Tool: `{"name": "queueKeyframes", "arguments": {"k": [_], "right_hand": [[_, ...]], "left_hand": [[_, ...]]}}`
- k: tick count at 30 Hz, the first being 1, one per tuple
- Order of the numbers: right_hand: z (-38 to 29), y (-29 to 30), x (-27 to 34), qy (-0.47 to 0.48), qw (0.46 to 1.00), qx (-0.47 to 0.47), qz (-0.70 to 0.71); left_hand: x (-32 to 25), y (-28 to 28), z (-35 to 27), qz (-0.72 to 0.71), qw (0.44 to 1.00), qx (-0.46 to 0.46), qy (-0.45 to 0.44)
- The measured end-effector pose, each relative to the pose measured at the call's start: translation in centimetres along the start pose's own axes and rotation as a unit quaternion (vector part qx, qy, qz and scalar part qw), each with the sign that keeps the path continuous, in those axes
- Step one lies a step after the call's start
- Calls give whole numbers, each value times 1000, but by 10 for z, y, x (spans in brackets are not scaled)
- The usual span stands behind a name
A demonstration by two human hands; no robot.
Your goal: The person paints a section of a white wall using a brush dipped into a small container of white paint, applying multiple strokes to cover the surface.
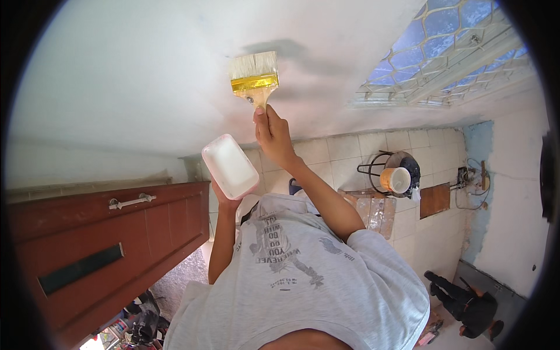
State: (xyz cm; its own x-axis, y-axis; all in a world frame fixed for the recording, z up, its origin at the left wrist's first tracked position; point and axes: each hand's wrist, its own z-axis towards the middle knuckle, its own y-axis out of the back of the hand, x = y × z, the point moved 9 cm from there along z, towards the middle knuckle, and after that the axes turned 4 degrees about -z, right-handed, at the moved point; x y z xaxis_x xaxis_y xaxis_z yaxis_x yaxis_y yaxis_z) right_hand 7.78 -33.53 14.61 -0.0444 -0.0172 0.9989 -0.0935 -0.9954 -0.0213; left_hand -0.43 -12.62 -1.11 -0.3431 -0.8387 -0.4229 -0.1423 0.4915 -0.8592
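Observation:
My right hand (274, 136) grips the wooden handle of a wide flat paintbrush (256, 78). Pale bristles and a shiny gold ferrule point up toward the whitish wall (144, 78); whether the tips touch it I cannot tell. Below and left of the brush, my left hand (224, 196) supports a pale pink-rimmed rectangular tub (230, 166) from underneath. White paint or a similar white liquid seems to lie in the tub. Most of the left hand's fingers are hidden beneath it. A grey patch and soft shadows show on the wall behind the bristles.
A reddish-brown door (131, 232) with a handle stands at left. At right, a bucket (396, 180) sits on a round stool (385, 162) near a wooden bench (372, 214). A grilled window (428, 48) is upper right. A person in dark clothes (474, 308) is lower right.

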Motion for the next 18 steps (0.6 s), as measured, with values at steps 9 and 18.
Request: {"name": "queueKeyframes", "arguments": {"k": [9, 18], "right_hand": [[9, 53, -319, -187, 966, -37, -174], [27, 10, -266, -258, 964, -37, 59]], "left_hand": [[14, -8, -13, -58, 998, 3, -14], [-11, -2, -40, -11, 997, -39, -73]]}}
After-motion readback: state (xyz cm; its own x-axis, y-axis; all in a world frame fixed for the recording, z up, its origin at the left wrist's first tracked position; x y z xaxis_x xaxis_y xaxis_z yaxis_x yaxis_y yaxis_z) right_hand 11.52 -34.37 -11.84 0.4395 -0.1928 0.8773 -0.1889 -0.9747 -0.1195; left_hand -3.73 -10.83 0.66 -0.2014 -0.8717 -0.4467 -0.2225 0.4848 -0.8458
